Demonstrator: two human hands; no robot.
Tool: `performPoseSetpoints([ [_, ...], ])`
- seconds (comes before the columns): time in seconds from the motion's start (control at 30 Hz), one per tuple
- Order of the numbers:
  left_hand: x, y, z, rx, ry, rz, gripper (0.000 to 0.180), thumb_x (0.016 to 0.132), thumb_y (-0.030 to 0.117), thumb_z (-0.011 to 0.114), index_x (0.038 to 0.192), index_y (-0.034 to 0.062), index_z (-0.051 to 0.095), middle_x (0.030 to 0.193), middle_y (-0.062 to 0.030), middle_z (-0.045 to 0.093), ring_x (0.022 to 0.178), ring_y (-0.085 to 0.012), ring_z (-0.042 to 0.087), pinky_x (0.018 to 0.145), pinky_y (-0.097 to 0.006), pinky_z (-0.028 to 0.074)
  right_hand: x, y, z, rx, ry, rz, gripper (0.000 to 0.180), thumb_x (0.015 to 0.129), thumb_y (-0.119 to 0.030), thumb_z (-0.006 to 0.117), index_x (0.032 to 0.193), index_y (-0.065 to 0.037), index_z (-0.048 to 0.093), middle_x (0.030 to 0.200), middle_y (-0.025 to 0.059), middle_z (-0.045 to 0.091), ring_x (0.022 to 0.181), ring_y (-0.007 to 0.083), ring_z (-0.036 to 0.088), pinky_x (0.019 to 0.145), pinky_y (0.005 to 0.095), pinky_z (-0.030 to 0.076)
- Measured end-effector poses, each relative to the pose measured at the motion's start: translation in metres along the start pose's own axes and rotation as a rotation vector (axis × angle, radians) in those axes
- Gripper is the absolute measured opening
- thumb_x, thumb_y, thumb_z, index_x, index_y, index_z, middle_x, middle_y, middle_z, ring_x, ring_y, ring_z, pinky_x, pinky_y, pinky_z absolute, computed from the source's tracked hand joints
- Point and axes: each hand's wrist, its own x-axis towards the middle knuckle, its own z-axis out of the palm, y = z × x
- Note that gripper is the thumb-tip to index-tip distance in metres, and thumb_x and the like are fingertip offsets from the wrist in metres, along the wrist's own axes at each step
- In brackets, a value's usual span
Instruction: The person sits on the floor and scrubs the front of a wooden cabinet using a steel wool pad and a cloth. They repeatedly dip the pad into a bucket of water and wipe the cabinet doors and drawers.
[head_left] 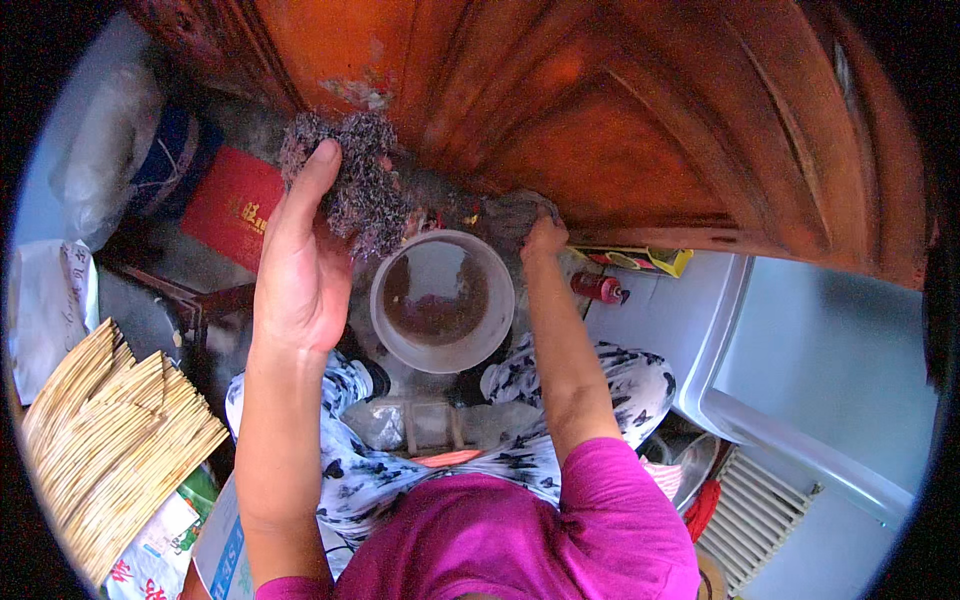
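Note:
My left hand (305, 255) is raised, thumb on top, closed round a wiry, purplish-grey steel wool scourer (368, 190). The scourer overlaps the lower left of an orange-brown carved wooden door (560, 130); whether it touches the wood I cannot tell. A pale patch of worn finish (360, 90) shows on the door just above. Down at the door's bottom edge, my right hand (545, 238) grips a crumpled grey cloth (515, 215). Between my arms stands a round whitish bucket (505, 300) holding brownish water (435, 290).
A red box (230, 210) lies left of the scourer. Bundled pale sticks (125, 430) fill the lower left. Right of my right forearm are a dark red bottle (598, 288), a yellow-edged box (640, 260) and a white appliance (720, 350). Clear plastic containers (430, 425) lie between my legs.

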Motion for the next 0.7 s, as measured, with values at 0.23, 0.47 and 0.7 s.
performPoseSetpoints([
  [0.23, 0.003, -0.006, -0.001, -0.02, 0.011, -0.013, 0.032, 0.1, 0.026, 0.063, 0.126, 0.0068, 0.062, 0.115, -0.0072, 0.071, 0.106, -0.0204, 0.067, 0.093, -0.041, 0.055, 0.091, 0.006, -0.036, -0.415, -0.317, 0.206, 0.045, 0.094, -0.014, 0.068, 0.133, 0.005, 0.057, 0.118, 0.0174, 0.068, 0.088, 0.0336, 0.068, 0.069, 0.05, 0.055],
  [0.47, 0.002, -0.011, 0.006, 0.018, 0.006, -0.01, 0.031, 0.1, 0.025, 0.064, 0.124, 0.0061, 0.063, 0.114, -0.0073, 0.071, 0.106, -0.0208, 0.067, 0.094, -0.04, 0.054, 0.049, -0.019, -0.026, 0.224, -0.386, 0.21, 0.038, 0.098, -0.01, 0.059, 0.133, 0.006, 0.056, 0.128, 0.0196, 0.063, 0.112, 0.0377, 0.064, 0.095, 0.0467, 0.053],
  [0.7, 0.002, -0.008, -0.008, 0.014, 0.084, 0.008, 0.031, 0.1, 0.026, 0.063, 0.123, 0.005, 0.063, 0.114, -0.0083, 0.071, 0.105, -0.0214, 0.067, 0.095, -0.04, 0.054, 0.048, 0.026, 0.017, 0.108, -0.143, 0.138, 0.046, 0.094, -0.021, 0.063, 0.134, 0.001, 0.055, 0.131, 0.0182, 0.062, 0.108, 0.0358, 0.065, 0.088, 0.0482, 0.055],
])
